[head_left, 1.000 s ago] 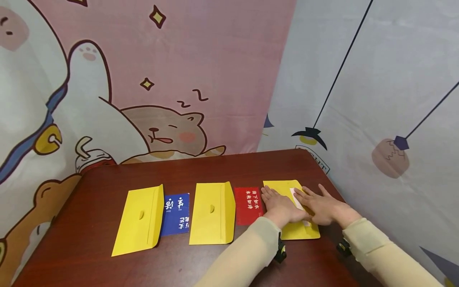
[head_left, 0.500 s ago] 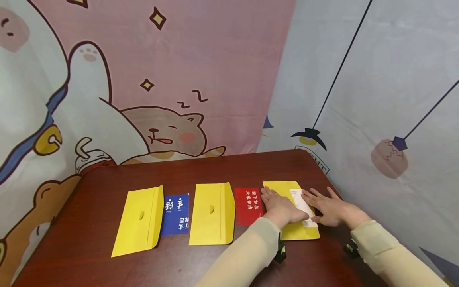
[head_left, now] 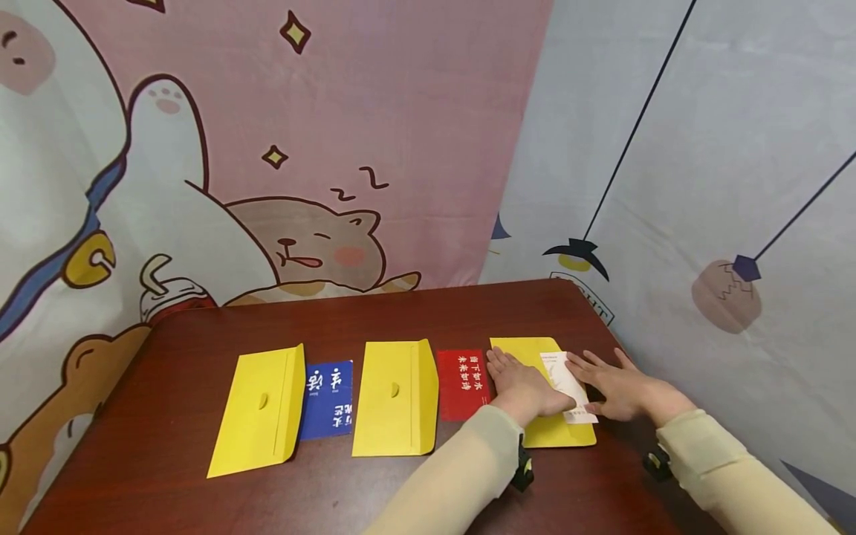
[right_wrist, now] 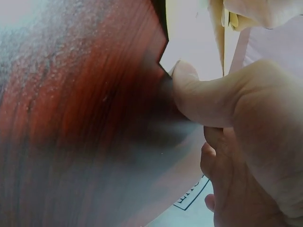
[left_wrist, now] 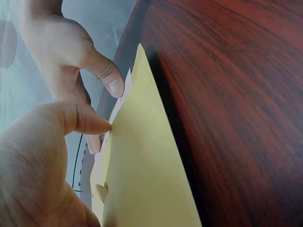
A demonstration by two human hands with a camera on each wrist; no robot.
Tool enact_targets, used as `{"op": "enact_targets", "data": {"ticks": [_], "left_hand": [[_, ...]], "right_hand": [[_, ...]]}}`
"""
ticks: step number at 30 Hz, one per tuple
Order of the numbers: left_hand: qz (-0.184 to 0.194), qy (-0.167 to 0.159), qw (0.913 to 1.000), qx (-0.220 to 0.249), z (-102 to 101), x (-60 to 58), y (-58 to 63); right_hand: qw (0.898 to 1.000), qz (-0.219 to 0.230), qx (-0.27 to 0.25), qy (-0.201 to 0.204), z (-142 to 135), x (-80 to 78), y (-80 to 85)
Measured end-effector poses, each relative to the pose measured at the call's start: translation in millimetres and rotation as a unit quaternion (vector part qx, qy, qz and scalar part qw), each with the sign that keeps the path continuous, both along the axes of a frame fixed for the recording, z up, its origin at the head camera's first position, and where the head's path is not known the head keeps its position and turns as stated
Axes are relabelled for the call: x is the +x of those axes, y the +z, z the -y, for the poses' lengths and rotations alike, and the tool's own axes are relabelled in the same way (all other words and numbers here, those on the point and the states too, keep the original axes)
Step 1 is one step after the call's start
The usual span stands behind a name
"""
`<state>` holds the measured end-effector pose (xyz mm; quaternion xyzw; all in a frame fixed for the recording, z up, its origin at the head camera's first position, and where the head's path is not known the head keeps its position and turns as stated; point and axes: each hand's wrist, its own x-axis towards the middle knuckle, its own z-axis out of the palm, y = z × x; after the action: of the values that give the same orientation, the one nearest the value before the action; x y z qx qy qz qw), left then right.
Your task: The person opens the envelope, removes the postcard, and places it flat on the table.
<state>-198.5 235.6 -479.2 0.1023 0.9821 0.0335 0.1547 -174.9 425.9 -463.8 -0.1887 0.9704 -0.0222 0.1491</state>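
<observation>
On the right side of the table, my left hand (head_left: 524, 388) rests with straight fingers on a yellow envelope (head_left: 558, 438), its thumb touching the envelope's edge in the left wrist view. A white card (head_left: 560, 371) with faint print sticks out over the envelope's right part; its left end is partly hidden. My right hand (head_left: 618, 386) holds the card's right edge, the thumb (right_wrist: 187, 82) at one corner and the fingertips at the far end. How far the fingers reach beneath the card is hidden.
Left of my hands lie a red card (head_left: 461, 386), a yellow envelope (head_left: 384, 423), a blue card (head_left: 328, 412) and another yellow envelope (head_left: 250, 416), on the dark red table (head_left: 301, 501). Patterned cloth (head_left: 435, 148) hangs behind and at the right.
My right hand has moved to the right with the white card, and far more of the card shows than one second ago. The left hand and the envelopes have stayed in place.
</observation>
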Motion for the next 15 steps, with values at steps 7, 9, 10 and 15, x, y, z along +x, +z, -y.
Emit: {"op": "enact_targets", "data": {"ticks": [7,9,10,15], "left_hand": [[0.002,-0.001,1.0,-0.007,-1.1,-1.5,-0.9],[0.001,0.0,1.0,-0.008,-1.1,-1.5,-0.9],[0.001,-0.001,1.0,-0.01,-1.3,-1.4,-1.1],[0.004,-0.001,0.9998,-0.018,-2.5,-1.7,-1.1]], "right_hand": [[1.0,0.007,-0.024,-0.015,-3.8,-3.4,-0.1],[0.999,0.01,-0.04,-0.018,-5.5,-3.6,1.4],[0.998,0.01,-0.05,-0.02,-6.2,-3.8,2.4],[0.994,0.004,-0.104,-0.027,-9.9,-6.8,7.2]]}}
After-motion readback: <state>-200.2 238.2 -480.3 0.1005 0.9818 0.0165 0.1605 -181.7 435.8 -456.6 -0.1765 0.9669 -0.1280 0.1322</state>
